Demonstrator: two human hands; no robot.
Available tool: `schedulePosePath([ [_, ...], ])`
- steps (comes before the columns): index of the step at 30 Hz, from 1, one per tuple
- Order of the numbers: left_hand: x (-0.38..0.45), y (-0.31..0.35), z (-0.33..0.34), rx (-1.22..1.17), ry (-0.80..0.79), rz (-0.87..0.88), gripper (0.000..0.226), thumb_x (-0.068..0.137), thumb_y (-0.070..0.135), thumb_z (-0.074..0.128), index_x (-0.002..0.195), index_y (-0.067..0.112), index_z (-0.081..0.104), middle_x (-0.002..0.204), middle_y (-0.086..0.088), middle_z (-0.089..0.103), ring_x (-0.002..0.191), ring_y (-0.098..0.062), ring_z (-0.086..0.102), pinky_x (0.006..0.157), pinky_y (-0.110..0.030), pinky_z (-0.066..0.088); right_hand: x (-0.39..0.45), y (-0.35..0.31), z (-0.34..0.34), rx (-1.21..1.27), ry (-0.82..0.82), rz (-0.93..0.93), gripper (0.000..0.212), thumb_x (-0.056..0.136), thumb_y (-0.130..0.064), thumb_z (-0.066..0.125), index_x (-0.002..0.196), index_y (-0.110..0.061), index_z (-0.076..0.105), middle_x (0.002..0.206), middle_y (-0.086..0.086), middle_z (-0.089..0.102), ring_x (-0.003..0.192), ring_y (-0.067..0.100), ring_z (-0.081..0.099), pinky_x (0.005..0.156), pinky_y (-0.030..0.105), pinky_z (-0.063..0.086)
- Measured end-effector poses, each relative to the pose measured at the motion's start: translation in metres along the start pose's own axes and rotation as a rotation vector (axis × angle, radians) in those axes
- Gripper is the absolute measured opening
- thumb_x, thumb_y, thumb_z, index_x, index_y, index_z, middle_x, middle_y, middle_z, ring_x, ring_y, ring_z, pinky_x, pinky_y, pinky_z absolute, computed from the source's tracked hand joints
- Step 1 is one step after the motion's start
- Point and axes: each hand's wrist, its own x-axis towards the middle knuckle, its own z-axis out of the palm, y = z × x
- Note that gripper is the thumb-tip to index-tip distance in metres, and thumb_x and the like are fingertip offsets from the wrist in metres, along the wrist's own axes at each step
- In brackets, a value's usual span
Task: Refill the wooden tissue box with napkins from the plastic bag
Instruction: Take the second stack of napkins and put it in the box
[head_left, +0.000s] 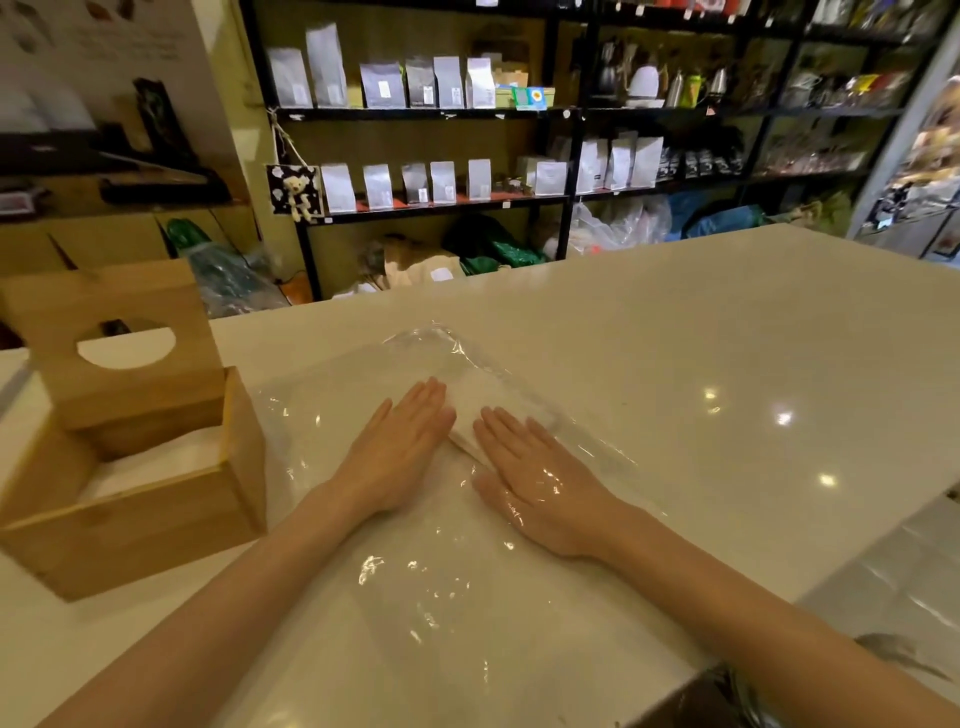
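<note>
A clear plastic bag (415, 561) lies flat on the pale counter, with white napkins (485, 387) showing inside its far half. My left hand (400, 447) rests flat on top of the bag, fingers together and pointing away. My right hand (535, 483) lies flat beside it, covered by the plastic film, so it is inside the bag. Its fingertips reach the near edge of the napkins. At the left stands the wooden tissue box (156, 514), open, with white napkins (156, 462) inside. Its lid (119, 343), with a round opening, leans upright in the box.
The pale counter (727, 389) stretches right and away; its near right corner drops to a metal surface (893, 587). Black shelves (441, 208) with white pouches stand behind the counter. Bags lie on the floor beneath them.
</note>
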Motion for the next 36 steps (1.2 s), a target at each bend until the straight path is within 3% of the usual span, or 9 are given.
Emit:
schedulePosePath([
  [3, 0.003, -0.007, 0.005, -0.06, -0.015, -0.005, 0.047, 0.098, 0.028, 0.012, 0.144, 0.022, 0.002, 0.156, 0.002, 0.001, 0.142, -0.009, -0.001, 0.113, -0.031, -0.002, -0.002, 0.0, -0.001, -0.019, -0.022, 0.005, 0.059, 0.099, -0.04, 0.02, 0.146, -0.012, 0.0, 0.158, 0.005, -0.005, 0.144, 0.011, -0.01, 0.115, 0.028, -0.011],
  [11, 0.011, -0.014, 0.012, 0.068, -0.033, 0.015, 0.047, 0.098, 0.027, 0.014, 0.144, 0.019, 0.009, 0.157, -0.001, 0.006, 0.143, -0.014, 0.002, 0.115, -0.038, 0.004, -0.046, 0.0, -0.005, -0.016, -0.001, -0.036, 0.057, 0.098, -0.039, 0.023, 0.147, -0.014, 0.007, 0.158, 0.003, 0.008, 0.144, 0.01, -0.005, 0.113, 0.027, -0.011],
  [19, 0.01, -0.01, 0.007, 0.184, -0.045, 0.037, 0.046, 0.098, 0.018, 0.017, 0.144, 0.014, 0.01, 0.157, -0.005, 0.007, 0.143, -0.019, 0.005, 0.115, -0.044, 0.009, -0.116, -0.001, -0.005, 0.001, -0.065, -0.056, 0.057, 0.09, -0.056, 0.004, 0.139, -0.032, -0.013, 0.152, -0.014, -0.011, 0.139, -0.001, -0.017, 0.112, 0.026, -0.021],
  [23, 0.009, -0.008, 0.006, 0.149, -0.037, 0.037, 0.046, 0.098, 0.021, 0.015, 0.144, 0.014, 0.01, 0.156, -0.004, 0.008, 0.143, -0.018, 0.006, 0.115, -0.044, 0.008, -0.143, -0.003, -0.001, 0.033, -0.017, -0.079, 0.056, 0.091, -0.057, 0.009, 0.142, -0.034, -0.003, 0.153, -0.016, -0.002, 0.139, -0.006, -0.012, 0.11, 0.021, -0.024],
  [27, 0.006, -0.008, 0.004, 0.169, -0.012, 0.068, 0.046, 0.098, 0.016, 0.019, 0.143, 0.013, 0.013, 0.156, -0.005, 0.009, 0.143, -0.019, 0.009, 0.114, -0.045, 0.01, -0.165, -0.005, -0.003, 0.133, 0.09, -0.11, 0.056, 0.092, -0.055, 0.03, 0.142, -0.032, 0.024, 0.152, -0.014, 0.023, 0.14, -0.006, 0.009, 0.117, 0.033, -0.009],
  [30, 0.003, -0.005, 0.002, 0.24, -0.004, 0.091, 0.046, 0.097, 0.013, 0.022, 0.143, 0.012, 0.014, 0.156, -0.007, 0.009, 0.143, -0.02, 0.009, 0.113, -0.048, 0.012, -0.179, -0.006, -0.001, 0.136, 0.151, -0.148, 0.061, 0.086, -0.055, 0.05, 0.139, -0.032, 0.032, 0.148, -0.014, 0.034, 0.138, -0.004, 0.02, 0.118, 0.037, 0.002],
  [33, 0.001, -0.001, 0.0, 0.233, 0.013, 0.075, 0.046, 0.098, 0.015, 0.02, 0.143, 0.013, 0.015, 0.156, -0.006, 0.01, 0.143, -0.02, 0.009, 0.112, -0.05, 0.011, -0.188, -0.007, 0.003, 0.108, 0.226, -0.155, 0.061, 0.079, -0.037, 0.068, 0.134, -0.028, 0.042, 0.14, -0.011, 0.046, 0.134, -0.001, 0.032, 0.116, 0.04, 0.017],
  [36, 0.001, 0.0, 0.001, 0.236, 0.023, 0.082, 0.046, 0.097, 0.019, 0.018, 0.143, 0.014, 0.018, 0.156, -0.004, 0.012, 0.143, -0.018, 0.01, 0.113, -0.049, 0.009, -0.191, -0.009, 0.006, 0.067, 0.304, -0.152, 0.052, 0.077, -0.015, 0.073, 0.124, -0.024, 0.055, 0.13, -0.008, 0.059, 0.127, 0.002, 0.044, 0.108, 0.044, 0.032],
])
